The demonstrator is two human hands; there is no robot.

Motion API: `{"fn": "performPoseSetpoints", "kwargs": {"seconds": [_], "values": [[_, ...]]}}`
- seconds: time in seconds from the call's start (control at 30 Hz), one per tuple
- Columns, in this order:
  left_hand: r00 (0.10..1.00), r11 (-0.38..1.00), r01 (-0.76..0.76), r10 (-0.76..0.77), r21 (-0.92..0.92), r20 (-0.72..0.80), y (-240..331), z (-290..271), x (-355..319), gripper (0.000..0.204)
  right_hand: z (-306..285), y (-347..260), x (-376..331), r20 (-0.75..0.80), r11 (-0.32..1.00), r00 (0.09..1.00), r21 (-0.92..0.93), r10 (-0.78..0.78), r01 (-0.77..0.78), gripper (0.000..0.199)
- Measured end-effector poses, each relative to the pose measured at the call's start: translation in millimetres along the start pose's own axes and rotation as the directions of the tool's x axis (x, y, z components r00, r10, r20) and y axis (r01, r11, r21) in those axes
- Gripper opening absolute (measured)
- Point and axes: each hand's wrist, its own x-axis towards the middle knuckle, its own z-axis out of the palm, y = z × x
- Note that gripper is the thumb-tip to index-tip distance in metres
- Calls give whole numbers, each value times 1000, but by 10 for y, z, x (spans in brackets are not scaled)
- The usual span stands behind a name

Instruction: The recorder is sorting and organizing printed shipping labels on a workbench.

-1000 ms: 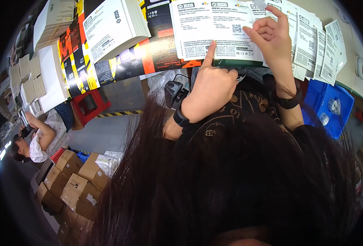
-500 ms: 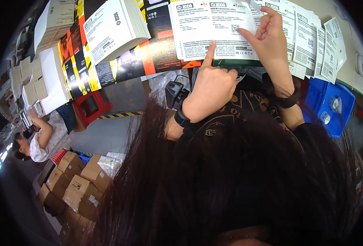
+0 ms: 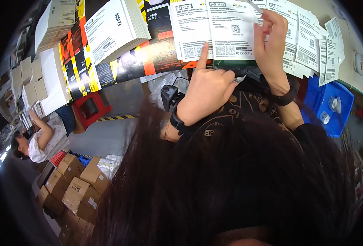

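Observation:
White printed cards point(image 3: 230, 35) lie in a row on the table, overlapping, with black text and square codes. My left hand point(image 3: 208, 92) is at their near edge. Its index finger is stretched out onto the lower part of the leftmost card point(image 3: 188, 28), and the other fingers are curled. A thin, grey, pointed piece point(image 3: 240, 78) sticks out beside those curled fingers. Over the cards to the right, my right hand point(image 3: 273, 45) has its thumb and fingers bent together. A narrow pale strip point(image 3: 254, 5) reaches from its fingertips; its exact kind is unclear.
A thick stack of similar cards point(image 3: 113, 30) rests at left on black, orange and yellow printed sheets point(image 3: 159, 43). More fanned cards point(image 3: 308, 41) lie at right. Below the table edge are a blue bin point(image 3: 329, 106) and red stool point(image 3: 91, 108). Another person point(image 3: 46, 137) works at far left.
My left hand has shifted slightly left and down, its index finger still on the card. My right thumb has lifted off the card and moved right and up toward its fingers.

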Motion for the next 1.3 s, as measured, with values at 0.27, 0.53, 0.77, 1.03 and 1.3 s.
{"fn": "performPoseSetpoints", "kwargs": {"seconds": [0.27, 0.53, 0.77, 1.03, 1.3], "values": [[1000, 1000, 4, -4, 21, 24, -4, -23, -31, 17, -332, -219, 104, 210, 974, 968, 204, -140, 97, 43], [997, 999, -53, 52, -9, -57, -29, 29, -43, 11, -54, -484, 67, 590, 963, 766, 83, -254, 254, 61], [998, 996, 58, -59, 68, 14, -29, -122, -136, 10, -383, -411, 185, 532, 915, 836, -259, -134, 311, 53], [999, 998, 6, -8, 56, 38, 28, -51, -113, 10, -112, -308, 162, 396, 839, 881, 362, 258, -408, 20], [1000, 1000, -9, 8, 21, 17, 14, 5, -105, 13, 67, -31, 129, 537, 686, 745, 367, 395, -628, 12]]}}
